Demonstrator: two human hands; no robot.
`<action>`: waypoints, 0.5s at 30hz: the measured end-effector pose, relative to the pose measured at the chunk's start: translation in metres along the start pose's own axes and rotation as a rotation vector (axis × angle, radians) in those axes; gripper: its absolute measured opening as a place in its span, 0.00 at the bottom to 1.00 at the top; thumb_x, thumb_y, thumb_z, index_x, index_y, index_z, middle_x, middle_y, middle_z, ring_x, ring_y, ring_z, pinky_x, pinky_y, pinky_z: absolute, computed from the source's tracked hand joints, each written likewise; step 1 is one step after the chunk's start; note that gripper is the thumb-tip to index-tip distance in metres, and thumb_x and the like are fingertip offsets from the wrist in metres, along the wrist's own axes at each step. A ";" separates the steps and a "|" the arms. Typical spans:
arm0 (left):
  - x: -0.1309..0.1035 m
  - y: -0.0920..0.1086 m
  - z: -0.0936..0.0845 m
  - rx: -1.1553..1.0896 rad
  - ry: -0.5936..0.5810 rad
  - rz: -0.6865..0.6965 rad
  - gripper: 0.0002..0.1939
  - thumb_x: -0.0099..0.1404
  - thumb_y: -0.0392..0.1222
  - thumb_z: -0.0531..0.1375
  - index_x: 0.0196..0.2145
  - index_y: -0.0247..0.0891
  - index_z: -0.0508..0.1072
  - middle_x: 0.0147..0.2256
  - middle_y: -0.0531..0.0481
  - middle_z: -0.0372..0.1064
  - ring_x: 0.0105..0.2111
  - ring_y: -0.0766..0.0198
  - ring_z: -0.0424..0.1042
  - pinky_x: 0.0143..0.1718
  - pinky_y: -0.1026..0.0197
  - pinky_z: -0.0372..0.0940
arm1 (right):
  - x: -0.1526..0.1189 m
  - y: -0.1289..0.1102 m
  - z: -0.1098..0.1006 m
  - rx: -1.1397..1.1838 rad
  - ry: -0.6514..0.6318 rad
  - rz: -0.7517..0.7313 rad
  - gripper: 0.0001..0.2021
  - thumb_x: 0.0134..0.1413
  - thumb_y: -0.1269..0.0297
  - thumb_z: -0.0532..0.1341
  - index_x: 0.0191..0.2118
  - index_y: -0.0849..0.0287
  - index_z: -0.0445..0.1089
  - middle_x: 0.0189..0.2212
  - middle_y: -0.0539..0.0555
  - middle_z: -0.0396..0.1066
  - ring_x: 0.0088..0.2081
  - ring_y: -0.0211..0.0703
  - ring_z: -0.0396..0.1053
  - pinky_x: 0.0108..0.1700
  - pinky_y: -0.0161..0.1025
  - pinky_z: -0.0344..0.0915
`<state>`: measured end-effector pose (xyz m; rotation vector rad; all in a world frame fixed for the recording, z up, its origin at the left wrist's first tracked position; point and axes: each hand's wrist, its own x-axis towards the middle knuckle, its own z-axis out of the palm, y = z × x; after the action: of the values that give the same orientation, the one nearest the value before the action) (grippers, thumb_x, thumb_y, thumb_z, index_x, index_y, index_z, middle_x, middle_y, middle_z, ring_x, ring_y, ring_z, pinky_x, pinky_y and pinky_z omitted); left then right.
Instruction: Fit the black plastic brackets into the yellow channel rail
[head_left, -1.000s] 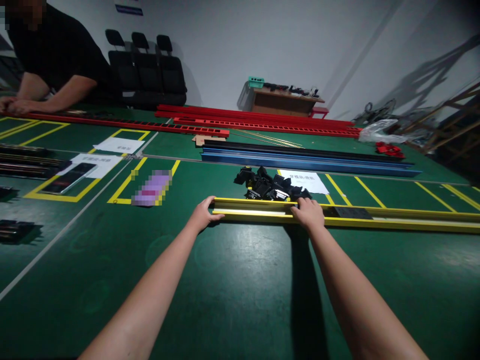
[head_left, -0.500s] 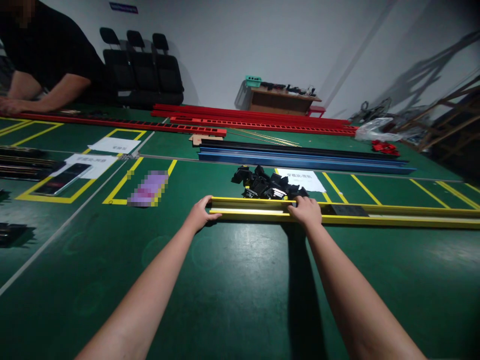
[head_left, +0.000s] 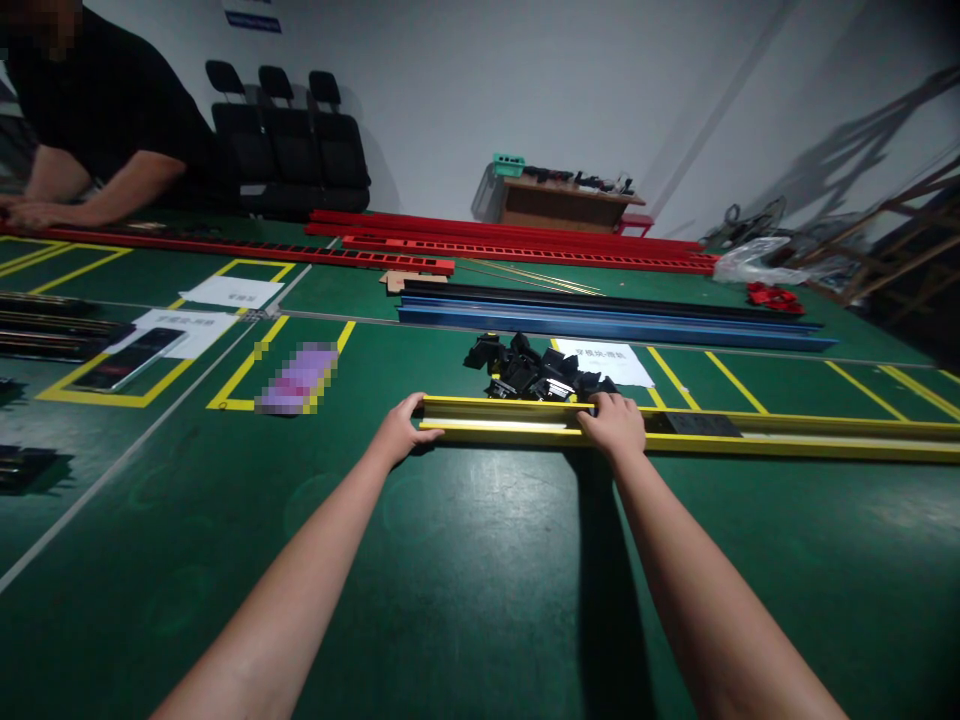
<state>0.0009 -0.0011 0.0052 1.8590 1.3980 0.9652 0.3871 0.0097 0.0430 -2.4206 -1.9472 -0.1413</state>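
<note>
1. The yellow rail [head_left: 510, 437] lies under both hands on the green table [head_left: 480, 580], channel upward, reaching from the left hand [head_left: 401, 432] past the right hand [head_left: 616, 425] and out of view
2. The left hand is clamped on the rail's near end, thumb on the close side and fingers at the far edge, so the end looks steadied
3. The right hand sits on the rail with bent fingers over the channel; a dark patch shows by its fingertips, but I cannot tell whether they grip a part there
4. Done, as far as it shows: one black block [head_left: 703, 424] sits inside the channel, just to the right of the right hand and apart from it
5. Between the left hand and that block, the channel looks bare up to the right hand's fingers; what lies under the palm is hidden
6. Left, by the look of it: a pile [head_left: 521, 368] of loose black parts lies outside the rail, just beyond it and between the two hands, so the work seems at an early stage
7. A printed sheet [head_left: 606, 362] lies beyond the right hand, beside the pile, with a blue bar [head_left: 600, 325] farther off past both hands
</note>
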 end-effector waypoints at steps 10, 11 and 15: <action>0.000 -0.001 0.002 -0.014 0.011 -0.031 0.36 0.45 0.51 0.67 0.50 0.38 0.62 0.47 0.42 0.68 0.47 0.53 0.69 0.50 0.50 0.63 | 0.005 0.000 0.001 -0.079 -0.093 -0.023 0.20 0.52 0.59 0.50 0.49 0.59 0.67 0.43 0.60 0.66 0.45 0.52 0.59 0.47 0.43 0.52; -0.001 -0.001 0.001 -0.015 0.010 -0.031 0.35 0.45 0.51 0.67 0.50 0.39 0.62 0.47 0.42 0.68 0.47 0.53 0.69 0.50 0.50 0.63 | 0.005 0.000 0.001 -0.077 -0.090 -0.024 0.20 0.52 0.59 0.50 0.49 0.59 0.66 0.43 0.60 0.66 0.45 0.52 0.59 0.47 0.43 0.53; -0.001 0.000 0.001 -0.015 0.005 -0.025 0.35 0.45 0.51 0.67 0.49 0.39 0.63 0.47 0.43 0.68 0.47 0.53 0.69 0.50 0.50 0.63 | 0.003 -0.001 0.000 -0.044 -0.072 -0.012 0.20 0.52 0.58 0.50 0.48 0.59 0.67 0.43 0.60 0.66 0.45 0.52 0.59 0.47 0.44 0.53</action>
<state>0.0015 -0.0018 0.0049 1.8252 1.4105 0.9662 0.3872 0.0128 0.0434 -2.4758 -2.0093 -0.0995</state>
